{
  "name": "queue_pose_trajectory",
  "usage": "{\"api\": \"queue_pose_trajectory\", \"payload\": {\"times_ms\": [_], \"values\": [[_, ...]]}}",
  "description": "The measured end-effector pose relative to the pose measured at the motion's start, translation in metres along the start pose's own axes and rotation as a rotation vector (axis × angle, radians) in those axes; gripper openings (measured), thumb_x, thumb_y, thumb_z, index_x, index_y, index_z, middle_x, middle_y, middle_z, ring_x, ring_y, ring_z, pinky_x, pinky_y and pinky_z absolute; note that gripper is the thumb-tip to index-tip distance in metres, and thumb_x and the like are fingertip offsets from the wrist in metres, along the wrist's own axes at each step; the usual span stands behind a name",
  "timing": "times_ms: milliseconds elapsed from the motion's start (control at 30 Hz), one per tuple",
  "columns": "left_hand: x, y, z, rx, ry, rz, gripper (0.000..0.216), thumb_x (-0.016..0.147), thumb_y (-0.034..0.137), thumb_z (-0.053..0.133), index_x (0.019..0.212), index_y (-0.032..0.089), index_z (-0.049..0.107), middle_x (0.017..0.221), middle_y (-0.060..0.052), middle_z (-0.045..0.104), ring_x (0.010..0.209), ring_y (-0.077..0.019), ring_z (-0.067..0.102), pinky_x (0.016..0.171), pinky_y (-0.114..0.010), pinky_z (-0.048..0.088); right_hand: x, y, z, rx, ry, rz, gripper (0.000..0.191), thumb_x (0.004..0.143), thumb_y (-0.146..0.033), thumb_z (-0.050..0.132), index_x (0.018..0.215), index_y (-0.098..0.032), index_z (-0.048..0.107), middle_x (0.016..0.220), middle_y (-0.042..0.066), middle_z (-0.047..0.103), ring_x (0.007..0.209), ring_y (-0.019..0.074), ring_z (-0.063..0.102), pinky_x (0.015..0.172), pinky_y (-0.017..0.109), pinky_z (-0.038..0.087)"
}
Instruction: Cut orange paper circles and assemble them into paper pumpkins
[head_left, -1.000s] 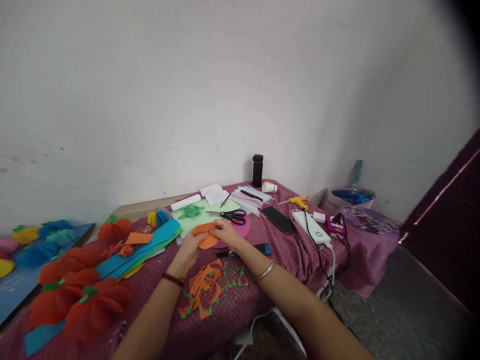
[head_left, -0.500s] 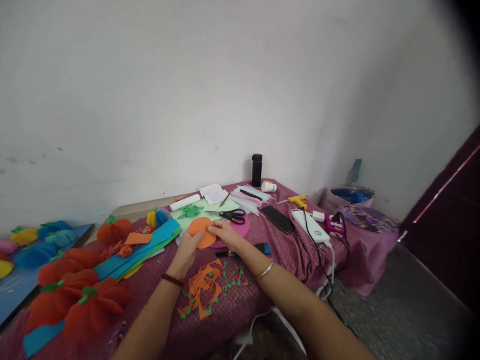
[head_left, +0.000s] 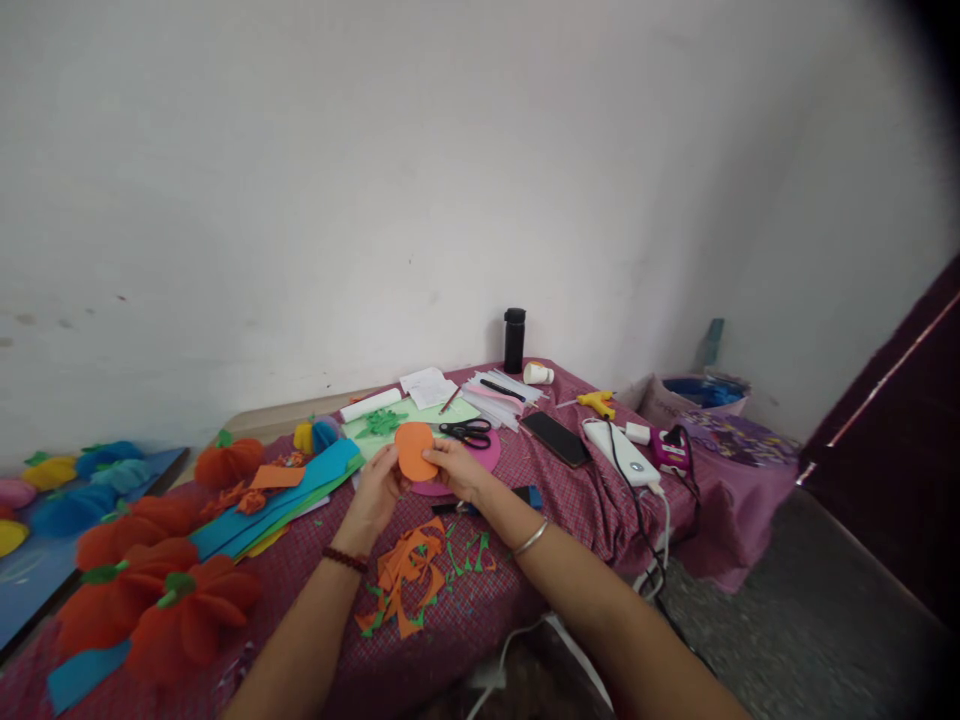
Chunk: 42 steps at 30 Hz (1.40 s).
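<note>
My left hand [head_left: 381, 485]: fingers curled, pinching the left edge of the orange paper [head_left: 414, 448].
My right hand [head_left: 461, 472]: pinching the right edge, thumb on the paper's face.
Orange paper: a rounded piece between my two hands, in front of the pink disc [head_left: 487, 455]; I cannot tell whether it has one layer or several.
Pink disc: partly hidden by my right hand and the paper, with scissors [head_left: 474, 433] lying across its far side.
Scraps [head_left: 409, 578]: orange and green, on the checked cloth [head_left: 480, 605], nearer me than my hands.
Left side: blue strips [head_left: 289, 508], then red-orange pumpkins [head_left: 201, 625].
Right side: black phone [head_left: 556, 440], white power bank [head_left: 621, 452], yellow glue gun [head_left: 598, 403].
By the wall: an upright black bottle [head_left: 514, 342].
</note>
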<state>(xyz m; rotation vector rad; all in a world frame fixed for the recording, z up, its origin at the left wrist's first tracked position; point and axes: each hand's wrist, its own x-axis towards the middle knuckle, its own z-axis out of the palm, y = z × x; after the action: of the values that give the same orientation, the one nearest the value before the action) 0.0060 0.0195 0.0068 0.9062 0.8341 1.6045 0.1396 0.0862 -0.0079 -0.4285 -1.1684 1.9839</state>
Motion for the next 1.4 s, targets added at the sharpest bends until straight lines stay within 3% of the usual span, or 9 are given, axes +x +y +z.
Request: {"api": "queue_pose_trajectory", "payload": {"times_ms": [267, 467, 667, 833, 933, 1100, 1233, 1300, 1400], "values": [[0.001, 0.0, 0.0, -0.041, -0.012, -0.016, 0.029, 0.071, 0.038, 0.073, 0.081, 0.014, 0.061, 0.067, 0.0, 0.058, 0.052, -0.0086, 0.046, 0.048, -0.023, 0.037, -0.003, -0.003, 0.001, 0.046, -0.029, 0.003, 0.041, 0.06, -0.033, 0.083, 0.09, -0.012, 0.064, 0.074, 0.003, 0.069, 0.062, 0.0126, 0.062, 0.058, 0.024, 0.05], [0.001, 0.002, -0.001, -0.08, 0.02, -0.059, 0.041, 0.073, 0.054, 0.064, 0.08, 0.014, 0.063, 0.067, -0.002, 0.061, 0.053, -0.0112, 0.05, 0.047, -0.024, 0.038, -0.001, -0.001, 0.0, 0.041, -0.014, -0.012, 0.04, 0.06, -0.033, 0.083, 0.089, -0.013, 0.064, 0.078, 0.004, 0.071, 0.065, 0.0133, 0.064, 0.061, 0.025, 0.052], [0.002, -0.002, -0.001, -0.047, 0.02, -0.04, 0.03, 0.073, 0.041, 0.069, 0.086, 0.015, 0.063, 0.073, -0.001, 0.063, 0.055, -0.0108, 0.051, 0.047, -0.022, 0.037, 0.0, 0.0, -0.001, 0.028, -0.003, 0.006, 0.038, 0.061, -0.031, 0.082, 0.089, -0.013, 0.064, 0.075, 0.004, 0.07, 0.066, 0.0143, 0.064, 0.064, 0.028, 0.052], [0.005, -0.001, -0.004, 0.03, 0.12, 0.003, 0.032, 0.065, 0.029, 0.069, 0.094, 0.017, 0.059, 0.082, -0.002, 0.063, 0.066, -0.0143, 0.059, 0.057, -0.025, 0.045, 0.0, 0.0, -0.001, 0.057, -0.002, 0.025, 0.029, 0.065, -0.024, 0.076, 0.089, -0.013, 0.064, 0.073, 0.003, 0.07, 0.064, 0.0133, 0.063, 0.064, 0.027, 0.052], [0.007, 0.001, -0.009, 0.281, 0.121, 0.149, 0.052, 0.063, 0.02, 0.066, 0.113, 0.021, 0.055, 0.096, -0.004, 0.062, 0.078, -0.0168, 0.061, 0.063, -0.027, 0.049, 0.003, 0.002, -0.004, 0.073, 0.017, 0.086, 0.022, 0.068, -0.02, 0.068, 0.088, -0.013, 0.064, 0.074, 0.003, 0.071, 0.062, 0.013, 0.062, 0.061, 0.025, 0.051], [0.004, 0.009, -0.012, 0.926, 0.036, 0.653, 0.062, 0.071, 0.013, 0.057, 0.131, 0.024, 0.051, 0.136, -0.012, 0.046, 0.118, -0.0267, 0.049, 0.091, -0.041, 0.046, 0.005, 0.005, -0.009, 0.087, 0.0, 0.179, 0.018, 0.068, -0.017, 0.06, 0.084, -0.012, 0.064, 0.073, 0.005, 0.071, 0.063, 0.0143, 0.063, 0.061, 0.026, 0.049], [-0.003, 0.017, -0.008, 1.144, -0.081, 0.842, 0.033, 0.072, 0.01, 0.056, 0.099, 0.022, 0.069, 0.142, -0.008, 0.041, 0.13, -0.0299, 0.038, 0.102, -0.046, 0.038, 0.005, 0.003, -0.009, 0.114, -0.015, 0.222, 0.016, 0.065, -0.014, 0.057, 0.08, -0.011, 0.063, 0.071, 0.005, 0.069, 0.062, 0.013, 0.061, 0.062, 0.024, 0.047], [-0.006, 0.02, -0.004, 1.157, -0.107, 0.853, 0.018, 0.071, 0.01, 0.056, 0.079, 0.02, 0.07, 0.142, -0.007, 0.041, 0.13, -0.0298, 0.038, 0.101, -0.046, 0.039, 0.004, 0.002, -0.01, 0.098, -0.036, 0.262, 0.015, 0.065, -0.013, 0.057, 0.079, -0.011, 0.063, 0.069, 0.004, 0.068, 0.06, 0.0121, 0.059, 0.06, 0.023, 0.045], [-0.01, 0.023, 0.001, 1.144, -0.129, 0.802, 0.015, 0.069, 0.009, 0.056, 0.071, 0.019, 0.066, 0.139, -0.007, 0.046, 0.128, -0.0276, 0.041, 0.1, -0.045, 0.039, 0.003, 0.001, -0.01, 0.047, -0.052, 0.313, 0.013, 0.066, -0.016, 0.06, 0.079, -0.012, 0.063, 0.066, 0.002, 0.066, 0.058, 0.0117, 0.057, 0.059, 0.023, 0.044]]}}
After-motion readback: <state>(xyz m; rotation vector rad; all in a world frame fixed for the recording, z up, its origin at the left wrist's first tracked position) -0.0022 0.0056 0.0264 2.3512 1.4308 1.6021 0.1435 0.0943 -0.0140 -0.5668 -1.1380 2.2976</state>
